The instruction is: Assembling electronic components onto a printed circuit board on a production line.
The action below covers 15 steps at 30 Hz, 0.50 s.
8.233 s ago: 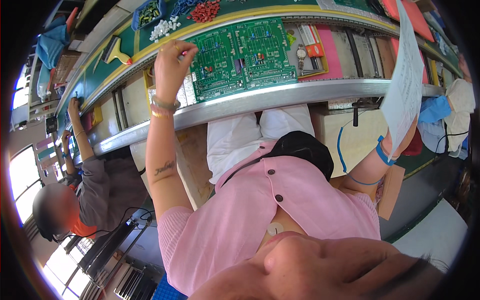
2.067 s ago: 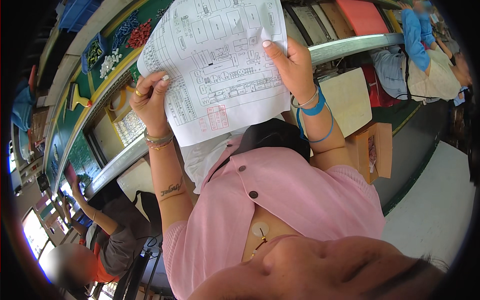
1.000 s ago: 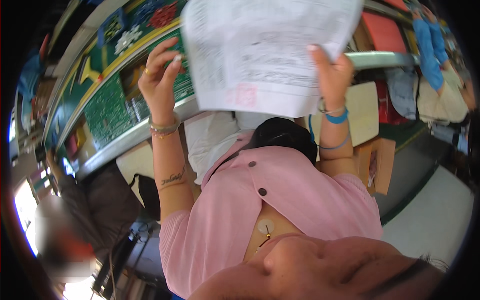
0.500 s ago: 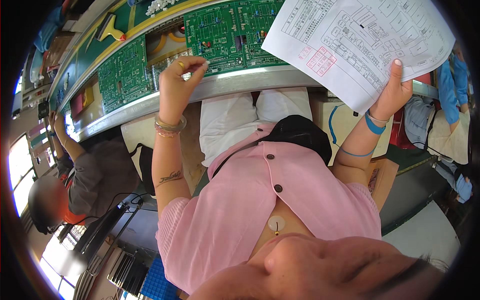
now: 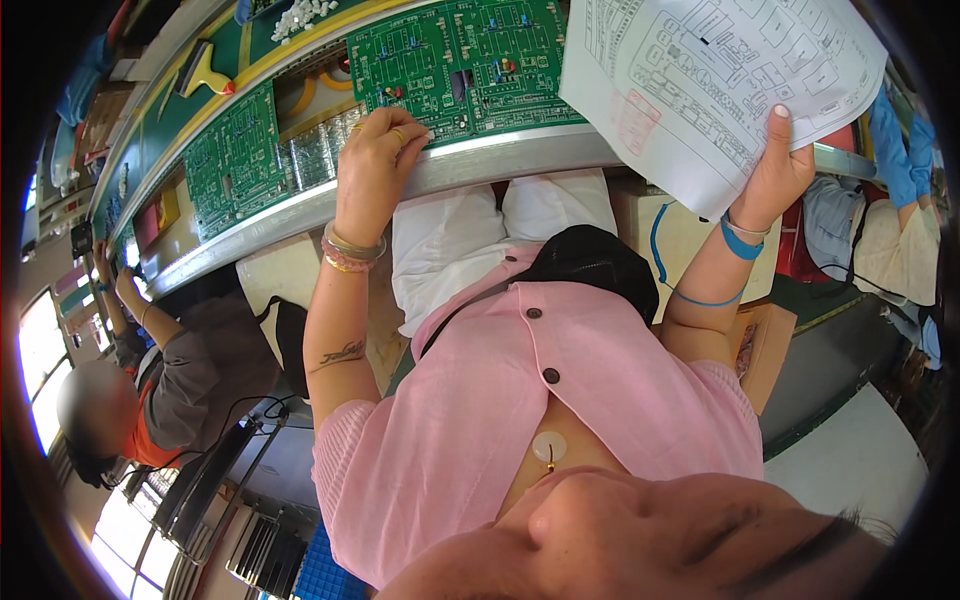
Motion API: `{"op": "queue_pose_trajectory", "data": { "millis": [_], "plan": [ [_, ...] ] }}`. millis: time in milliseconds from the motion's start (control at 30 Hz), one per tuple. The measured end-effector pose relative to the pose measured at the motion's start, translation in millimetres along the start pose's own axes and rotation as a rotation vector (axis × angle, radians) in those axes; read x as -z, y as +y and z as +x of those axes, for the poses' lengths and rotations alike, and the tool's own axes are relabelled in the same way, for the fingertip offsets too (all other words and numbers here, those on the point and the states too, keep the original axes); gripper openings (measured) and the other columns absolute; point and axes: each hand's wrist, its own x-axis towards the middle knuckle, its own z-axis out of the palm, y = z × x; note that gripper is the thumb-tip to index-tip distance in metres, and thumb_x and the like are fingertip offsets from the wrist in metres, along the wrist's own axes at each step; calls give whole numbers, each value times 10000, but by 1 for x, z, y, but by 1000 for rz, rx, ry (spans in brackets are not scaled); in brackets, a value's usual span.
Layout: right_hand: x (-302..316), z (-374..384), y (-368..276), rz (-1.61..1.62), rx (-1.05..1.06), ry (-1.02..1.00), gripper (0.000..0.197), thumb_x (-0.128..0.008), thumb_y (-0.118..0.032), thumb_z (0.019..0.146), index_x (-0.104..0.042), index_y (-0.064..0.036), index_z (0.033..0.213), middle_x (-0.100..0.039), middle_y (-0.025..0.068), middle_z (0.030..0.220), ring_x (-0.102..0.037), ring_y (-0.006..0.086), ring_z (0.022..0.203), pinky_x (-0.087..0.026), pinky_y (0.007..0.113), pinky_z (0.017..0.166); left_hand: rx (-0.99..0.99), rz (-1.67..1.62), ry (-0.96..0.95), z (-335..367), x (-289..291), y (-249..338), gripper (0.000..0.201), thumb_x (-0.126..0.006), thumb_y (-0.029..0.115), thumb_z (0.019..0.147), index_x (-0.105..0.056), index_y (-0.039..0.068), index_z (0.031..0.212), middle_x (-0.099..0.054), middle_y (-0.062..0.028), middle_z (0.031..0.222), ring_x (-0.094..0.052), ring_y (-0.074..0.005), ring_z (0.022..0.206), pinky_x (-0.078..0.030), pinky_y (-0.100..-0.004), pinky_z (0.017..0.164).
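Observation:
My left hand (image 5: 375,160) is closed in a pinch at the near edge of a green circuit board (image 5: 420,65). A small white part seems to sit at its fingertips, too small to name. Red and blue components stand on that board and on another green circuit board (image 5: 525,100) beside it. In my right hand (image 5: 778,178) is a printed paper sheet (image 5: 690,110) with a layout drawing and a red stamp. My thumb lies on its front; the other fingers are hidden behind it. The sheet hangs over the bench, right of the boards.
A metal rail (image 5: 500,155) runs along the bench front. Farther left lies one more green board (image 5: 235,150). Behind are a yellow-handled brush (image 5: 208,75) and a heap of small white parts (image 5: 300,18). A co-worker (image 5: 200,370) sits at left; another person's blue sleeve (image 5: 890,150) shows at right.
My left hand has come down and slightly right, from above the rail to the board's near edge, its fingers drawn closer together. The sheet has tilted and bends more.

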Motion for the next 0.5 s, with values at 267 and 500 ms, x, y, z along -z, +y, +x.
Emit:
{"op": "queue_pose_trajectory", "data": {
  "millis": [267, 500],
  "plan": [
    [2, 0, 3, -41, -11, 2, 252, -644, -102, 823, -615, 61, 1014, -639, 82, 952, -562, 108, 821, -445, 236, 763, -36, 54, -20, 3, -3, 3, 92, -672, 56, 720, -658, 31, 807, -585, -54, 836, -584, -229, 754, -468, -323, 652],
    [-2, -1, 5, 12, -3, -1, 240, -655, -108, 818, -626, 53, 995, -640, 71, 935, -552, 95, 811, -440, 227, 756, -48, 81, -23, 3, -6, 2, 81, -667, 58, 727, -652, 26, 800, -573, -54, 842, -578, -230, 745, -466, -324, 647]
  ]
}}
